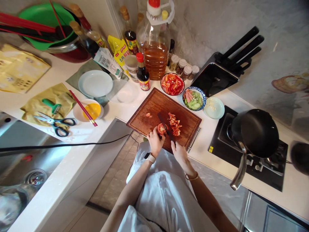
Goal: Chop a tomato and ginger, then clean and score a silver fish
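My left hand (155,141) is curled over a cut red tomato piece (161,128) near the front edge of a brown wooden cutting board (145,117). My right hand (178,152) grips the handle of a dark knife (166,126) whose blade lies against the tomato. A small heap of chopped tomato (174,123) sits just right of the blade. One stray bit of tomato (148,115) lies further left on the board.
Behind the board stand a bowl of red pepper strips (172,84), a bowl of cucumber and ham (193,98), a small garlic dish (214,107), a knife block (217,75), bottles and a big oil jug (155,45). Black pan (256,132) on the hob right; scissors (58,124), egg bowl (89,110), sink (21,167) left.
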Demonstrator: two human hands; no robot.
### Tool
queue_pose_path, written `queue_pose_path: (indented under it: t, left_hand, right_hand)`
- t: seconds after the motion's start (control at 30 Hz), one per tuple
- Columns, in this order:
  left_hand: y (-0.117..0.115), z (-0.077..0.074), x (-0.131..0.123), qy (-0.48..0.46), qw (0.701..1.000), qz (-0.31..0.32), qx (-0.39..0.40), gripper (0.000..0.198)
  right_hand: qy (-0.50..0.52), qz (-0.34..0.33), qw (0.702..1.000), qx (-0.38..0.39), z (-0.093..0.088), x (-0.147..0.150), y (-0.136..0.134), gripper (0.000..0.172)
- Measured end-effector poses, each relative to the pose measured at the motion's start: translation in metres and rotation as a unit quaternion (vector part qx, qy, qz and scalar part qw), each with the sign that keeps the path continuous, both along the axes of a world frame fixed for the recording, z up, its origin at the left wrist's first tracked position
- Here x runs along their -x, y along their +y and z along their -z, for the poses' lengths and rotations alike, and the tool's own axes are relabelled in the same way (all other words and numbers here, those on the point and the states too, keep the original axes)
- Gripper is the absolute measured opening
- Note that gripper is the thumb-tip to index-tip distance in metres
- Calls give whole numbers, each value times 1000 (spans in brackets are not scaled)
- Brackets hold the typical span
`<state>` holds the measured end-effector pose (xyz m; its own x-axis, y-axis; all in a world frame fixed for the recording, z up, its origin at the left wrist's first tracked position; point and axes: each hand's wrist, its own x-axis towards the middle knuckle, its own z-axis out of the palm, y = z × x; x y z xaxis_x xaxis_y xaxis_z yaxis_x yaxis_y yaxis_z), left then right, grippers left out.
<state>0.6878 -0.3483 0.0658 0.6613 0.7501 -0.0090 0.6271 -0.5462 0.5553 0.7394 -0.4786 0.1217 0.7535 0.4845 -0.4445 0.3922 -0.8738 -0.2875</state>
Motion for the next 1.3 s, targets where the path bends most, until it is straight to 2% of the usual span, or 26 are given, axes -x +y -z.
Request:
queue_pose_path:
  t: [0.13,0.27,0.37,0.47,0.53,0.6,0.67,0.77,0.87,0.93,1.03,1.1,1.3]
  left_hand:
    - [3,-2,-1,-8,1000,16,-18,54]
    - [12,-4,12,-12,999,35,-9,52]
    - [37,-3,23,-50,998,12,38,38]
    - [76,-5,17,-103,992,-39,55,26]
    - [99,-8,3,-122,991,-29,40,25]
    - [111,-14,-12,-123,992,0,30,26]
    - [106,-21,-20,-120,992,9,27,28]
    - [78,-28,-16,-109,992,-11,60,34]
    - [48,-27,-3,-98,988,-17,116,38]
    - [37,-22,3,-97,985,5,142,45]
    - [34,-13,6,-91,981,57,160,58]
    - [35,-10,6,-86,980,74,161,60]
    - [32,-8,4,-84,986,74,127,53]
  right_hand:
    - [11,-7,1000,23,-6,-6,7,42]
    - [10,-10,999,40,-8,-9,11,44]
    - [8,-11,999,42,-8,-9,11,44]
    - [10,-13,999,33,-6,-9,8,43]
    - [7,-18,999,28,-5,-8,7,43]
    - [3,-26,999,26,-4,-5,6,43]
    - [2,-33,999,28,-4,-2,6,42]
    - [-1,-39,999,34,-5,1,5,41]
    - [-5,-44,998,35,-7,2,3,42]
    - [-7,-46,998,34,-8,1,2,42]
    - [-8,-41,998,36,-9,-2,3,43]
    - [-2,-42,998,37,-11,-3,3,42]
    - [17,-39,998,50,-24,-5,-9,41]
